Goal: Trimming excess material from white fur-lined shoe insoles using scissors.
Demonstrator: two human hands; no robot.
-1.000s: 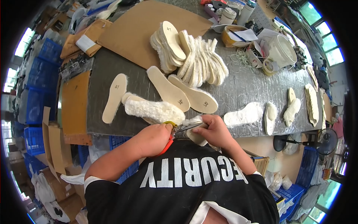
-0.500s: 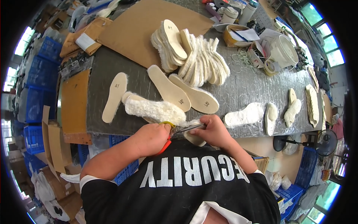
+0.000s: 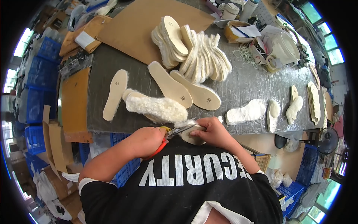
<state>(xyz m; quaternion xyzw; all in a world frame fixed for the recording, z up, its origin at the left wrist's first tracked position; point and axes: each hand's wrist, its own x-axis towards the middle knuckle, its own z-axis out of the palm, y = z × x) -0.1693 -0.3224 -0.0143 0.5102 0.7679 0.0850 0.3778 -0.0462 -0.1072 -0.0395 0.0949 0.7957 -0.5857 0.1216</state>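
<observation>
My left hand grips scissors with red and yellow handles. Their blades point right, lying along the fluffy edge of an insole at the table's front edge. That insole is pinched in my right hand, thumb on its smooth beige side; part of it is hidden behind my fingers. Just beyond the blades rests a fleecy white insole, wool side up, overlapping another. Past it lie two beige insoles, smooth side up, and a third insole is off to the left.
Stacked fleece insoles stand at the back on and beside brown cardboard. More insoles lie along the right. A white bucket, tape roll and carton crowd the far right. Blue crates stand left, a fan right.
The held insole has turned, so more of its beige side shows below the blades. My right hand has moved slightly down with it, while the scissors stay at its edge.
</observation>
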